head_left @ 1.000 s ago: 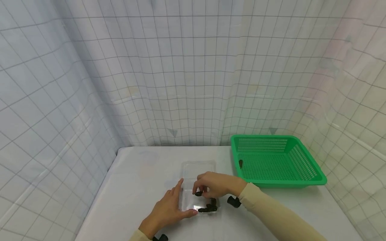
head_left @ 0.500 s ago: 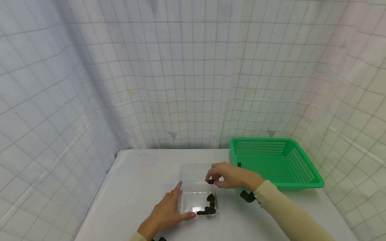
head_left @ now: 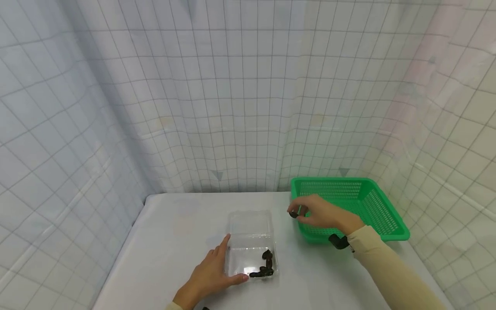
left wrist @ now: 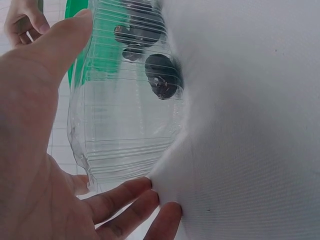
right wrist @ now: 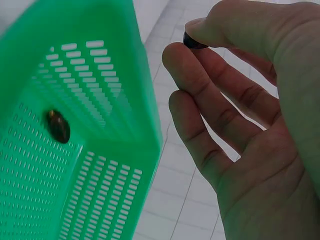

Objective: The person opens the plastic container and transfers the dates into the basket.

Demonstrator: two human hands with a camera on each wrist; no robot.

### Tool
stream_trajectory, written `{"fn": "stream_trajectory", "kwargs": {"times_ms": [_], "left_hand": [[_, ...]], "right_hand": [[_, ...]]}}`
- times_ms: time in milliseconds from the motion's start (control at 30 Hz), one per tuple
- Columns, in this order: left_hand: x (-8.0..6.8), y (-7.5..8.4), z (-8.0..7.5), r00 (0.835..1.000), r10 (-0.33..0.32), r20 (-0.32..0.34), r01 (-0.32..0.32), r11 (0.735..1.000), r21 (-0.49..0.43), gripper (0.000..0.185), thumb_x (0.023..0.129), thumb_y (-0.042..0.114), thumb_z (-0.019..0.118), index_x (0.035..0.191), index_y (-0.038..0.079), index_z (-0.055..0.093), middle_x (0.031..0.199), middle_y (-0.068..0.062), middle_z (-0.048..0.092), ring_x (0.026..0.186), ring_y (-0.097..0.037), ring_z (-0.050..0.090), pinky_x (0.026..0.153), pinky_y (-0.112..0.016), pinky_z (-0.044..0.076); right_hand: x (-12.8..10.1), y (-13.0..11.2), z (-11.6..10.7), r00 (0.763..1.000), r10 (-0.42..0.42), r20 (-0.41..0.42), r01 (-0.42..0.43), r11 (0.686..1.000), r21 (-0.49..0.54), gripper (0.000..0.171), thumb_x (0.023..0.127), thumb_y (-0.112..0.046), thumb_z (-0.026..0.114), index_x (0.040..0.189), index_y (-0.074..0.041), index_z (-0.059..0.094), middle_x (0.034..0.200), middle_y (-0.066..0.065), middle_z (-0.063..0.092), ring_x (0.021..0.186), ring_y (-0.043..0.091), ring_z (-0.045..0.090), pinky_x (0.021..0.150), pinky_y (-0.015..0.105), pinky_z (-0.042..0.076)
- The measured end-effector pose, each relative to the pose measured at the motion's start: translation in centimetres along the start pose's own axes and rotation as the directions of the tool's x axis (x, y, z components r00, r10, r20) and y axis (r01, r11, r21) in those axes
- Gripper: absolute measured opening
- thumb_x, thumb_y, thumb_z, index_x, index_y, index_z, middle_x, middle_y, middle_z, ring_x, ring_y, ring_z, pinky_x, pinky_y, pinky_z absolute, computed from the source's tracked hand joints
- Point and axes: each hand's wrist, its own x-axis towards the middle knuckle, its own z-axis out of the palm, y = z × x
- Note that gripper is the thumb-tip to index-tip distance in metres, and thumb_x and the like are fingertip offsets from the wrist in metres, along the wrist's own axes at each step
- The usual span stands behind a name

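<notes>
Head view: right hand (head_left: 323,214) fingers pinch a dark piece (head_left: 294,214) beside the green basket (head_left: 391,219) (one inside); left fingers (head_left: 236,279) flat against the clear box (head_left: 249,232).

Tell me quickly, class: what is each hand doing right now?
Left hand: open, straight fingers resting against the clear plastic box.
Right hand: pinching a small dark piece beside the green basket.

Soft, even light fills the head view, leaving only faint shadows on the white bench (head_left: 186,241). The gridded curtain's lines bow toward the edges. Both wrist views blur close up.
</notes>
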Motion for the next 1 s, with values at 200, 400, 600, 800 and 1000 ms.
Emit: {"fn": "stream_trajectory", "kwargs": {"times_ms": [200, 400, 600, 800, 1000], "left_hand": [[0.0, -0.2, 0.2, 1.000, 0.007, 0.000, -0.007, 1.000, -0.005, 0.142, 0.080, 0.081, 0.095, 0.186, 0.017, 0.024, 0.169, -0.026, 0.062, 0.151, -0.052, 0.062, 0.095, -0.075, 0.063], [0.1, -0.4, 0.2, 1.000, 0.015, -0.010, -0.015, 1.000, 0.004, 0.142, 0.080, 0.081, 0.094, 0.186, 0.017, 0.025, 0.167, -0.024, 0.064, 0.149, -0.048, 0.064, 0.095, -0.073, 0.064], [0.0, -0.3, 0.0, 1.000, 0.025, -0.010, -0.025, 1.000, -0.004, 0.141, 0.081, 0.082, 0.093, 0.186, 0.019, 0.024, 0.169, -0.022, 0.063, 0.148, -0.043, 0.064, 0.093, -0.070, 0.065], [0.0, -0.3, -0.1, 1.000, 0.018, -0.011, -0.018, 1.000, 0.001, 0.142, 0.080, 0.082, 0.093, 0.186, 0.019, 0.023, 0.168, -0.021, 0.064, 0.148, -0.043, 0.064, 0.091, -0.069, 0.065], [-0.2, -0.3, 0.1, 1.000, 0.021, -0.010, -0.021, 1.000, -0.005, 0.142, 0.080, 0.082, 0.093, 0.186, 0.018, 0.024, 0.168, -0.022, 0.064, 0.148, -0.044, 0.064, 0.094, -0.070, 0.065]], "right_hand": [[-0.6, 1.6, -1.4, 0.998, 0.051, -0.025, -0.051, 0.999, -0.013, 0.030, 0.107, 0.000, 0.080, 0.135, -0.010, 0.081, 0.119, 0.006, 0.085, 0.108, 0.025, 0.085, 0.097, 0.042, 0.070], [-0.8, 3.7, -2.4, 0.993, 0.120, -0.018, -0.121, 0.992, -0.028, 0.030, 0.108, -0.003, 0.078, 0.136, -0.013, 0.081, 0.124, 0.007, 0.084, 0.112, 0.022, 0.082, 0.102, 0.046, 0.068], [-0.6, 5.7, -2.7, 0.985, 0.168, -0.038, -0.169, 0.985, -0.028, 0.029, 0.106, -0.004, 0.081, 0.131, -0.017, 0.083, 0.119, 0.001, 0.085, 0.105, 0.013, 0.079, 0.095, 0.037, 0.067], [0.2, 7.1, -2.9, 0.981, 0.192, 0.006, -0.192, 0.981, -0.015, 0.028, 0.104, 0.000, 0.078, 0.129, -0.012, 0.083, 0.119, 0.007, 0.085, 0.105, 0.018, 0.080, 0.091, 0.036, 0.066], [0.7, 7.9, -2.7, 0.970, 0.240, 0.037, -0.239, 0.971, -0.023, 0.027, 0.103, 0.001, 0.078, 0.127, -0.008, 0.083, 0.117, 0.013, 0.084, 0.107, 0.029, 0.082, 0.089, 0.044, 0.069]]}}
